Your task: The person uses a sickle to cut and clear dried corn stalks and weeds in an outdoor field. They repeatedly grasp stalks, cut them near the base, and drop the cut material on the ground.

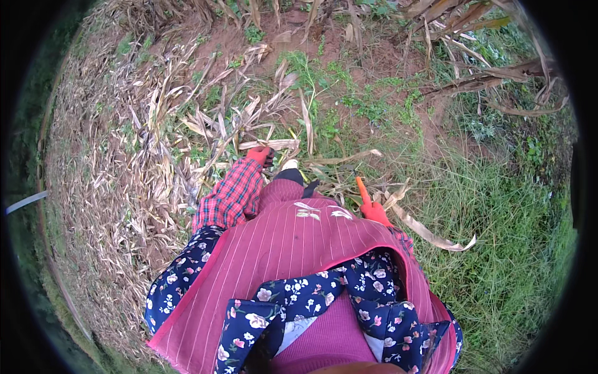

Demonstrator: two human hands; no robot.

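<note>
My left hand (262, 156), in a red glove with dark fingertips, is curled at a dry corn leaf (275, 144) among fallen stalks. Whether its fingers grip the leaf is too small to tell. On the other side, my right hand (375, 213), also red-gloved, is closed around the orange handle (361, 188) of a hand tool. A dark, thin end of this tool points forward into the dry stalks, and its shape is partly lost there. A maroon striped apron (289, 243) covers my front, with a shoe (290, 164) showing beyond its edge.
Flattened dry corn stalks (140, 154) cover the ground on the left. Standing dry stalks (504, 77) lean in at the upper right. Tall green grass (495, 219) grows at the right, and reddish soil (378, 61) with small weeds lies ahead.
</note>
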